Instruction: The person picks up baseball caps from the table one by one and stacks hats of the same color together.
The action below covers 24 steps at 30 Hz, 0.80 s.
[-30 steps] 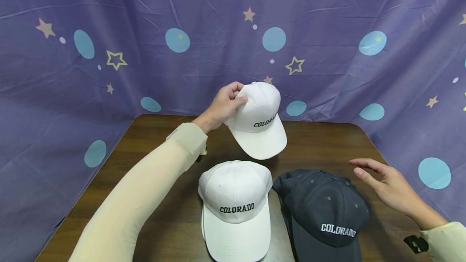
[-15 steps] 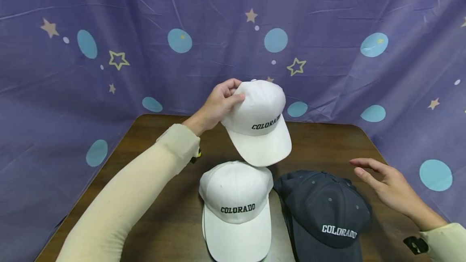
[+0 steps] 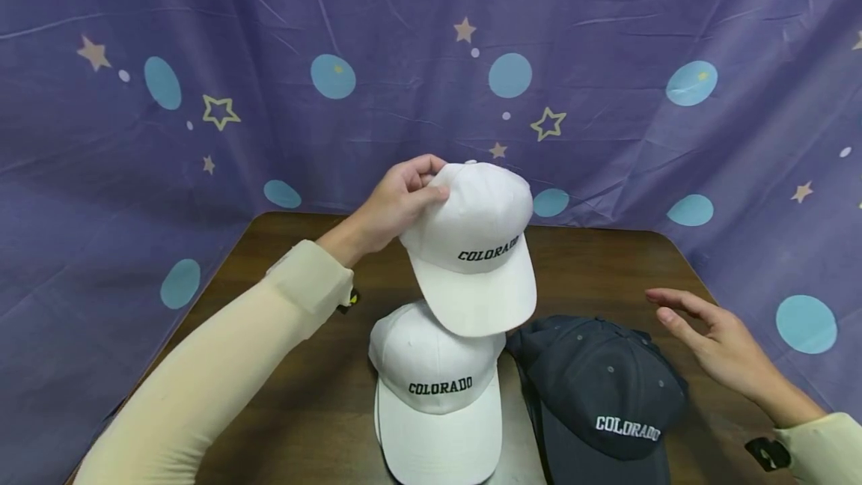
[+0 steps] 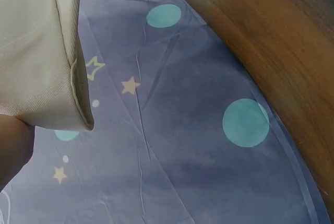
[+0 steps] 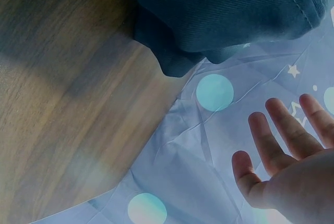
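Observation:
My left hand [image 3: 397, 200] pinches a white baseball cap [image 3: 474, 223] by the side of its crown, thumb in front and fingers behind. The held cap tilts, brim down to the right, and overlaps the top of another white cap [image 3: 436, 395] in the head view. That lower cap lies on the table with a second brim edge showing beneath its own. Both white caps read COLORADO in black. My right hand [image 3: 720, 343] hovers with relaxed fingers, holding nothing, to the right of a dark navy cap [image 3: 606, 380] lettered in white. The left wrist view shows the held cap's edge [image 4: 42, 67] close up.
A brown wooden table [image 3: 303, 395] with rounded back corners carries the caps. Behind it hangs a purple cloth [image 3: 404, 36] printed with stars and blue ovals. The dark cap lies right beside the white cap on the table.
My left hand has drawn the held white cap nearer and lower, so its brim now covers part of the lower cap's crown. The right hand has stayed almost still.

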Tool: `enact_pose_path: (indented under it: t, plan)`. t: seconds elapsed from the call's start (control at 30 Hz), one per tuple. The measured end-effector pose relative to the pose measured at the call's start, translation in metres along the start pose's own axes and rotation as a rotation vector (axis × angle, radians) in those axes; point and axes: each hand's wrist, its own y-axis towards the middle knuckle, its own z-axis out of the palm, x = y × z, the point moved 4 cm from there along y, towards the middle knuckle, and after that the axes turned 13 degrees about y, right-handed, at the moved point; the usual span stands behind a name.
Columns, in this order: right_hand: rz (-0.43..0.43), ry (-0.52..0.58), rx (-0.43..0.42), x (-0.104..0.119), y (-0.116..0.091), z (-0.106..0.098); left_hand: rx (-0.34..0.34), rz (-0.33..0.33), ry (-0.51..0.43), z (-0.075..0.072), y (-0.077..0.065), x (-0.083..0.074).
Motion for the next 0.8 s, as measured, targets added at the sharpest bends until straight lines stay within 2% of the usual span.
enact_pose_path:
  t: [0.37, 0.8]
  plan:
    - [-0.016, 0.013, 0.011, -0.002, 0.002, 0.003, 0.086, -0.017, -0.005, 0.007, -0.019, -0.008]
    - [-0.012, 0.019, 0.021, 0.002, 0.001, 0.005, 0.156, -0.020, -0.033, 0.010, -0.041, -0.007]
